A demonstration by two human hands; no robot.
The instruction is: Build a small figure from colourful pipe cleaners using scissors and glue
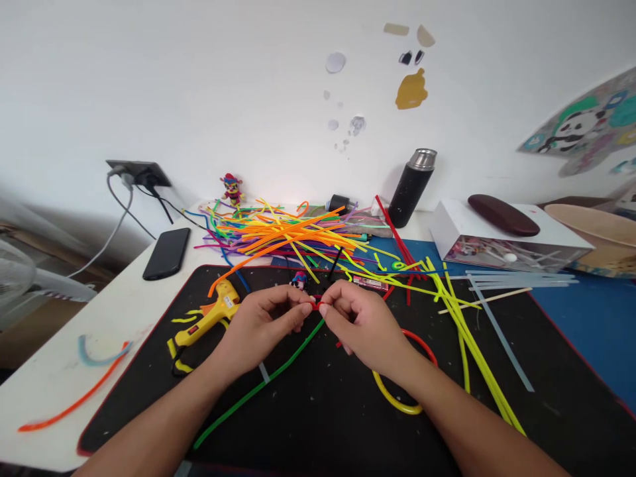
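My left hand [268, 321] and my right hand [365, 324] meet over the black mat. Thumb and forefinger of each pinch a short red piece of pipe cleaner [317, 306], one end per hand; fingers cover most of it. Just below, a long green pipe cleaner [278, 372] runs toward the lower left. A small blue and pink figure [299, 279] sits just behind my fingertips. Left of my left hand lies a yellow glue gun [206, 322]. Partly behind my right forearm is a yellow and red ring [397, 403].
A heap of coloured pipe cleaners [293, 232] covers the back. Yellow stems [464, 331] and translucent glue sticks [501, 334] lie at right. A black flask [411, 189], white box [447, 228], phone [167, 254] and small bear figure [232, 190] stand or lie around the mat [338, 424].
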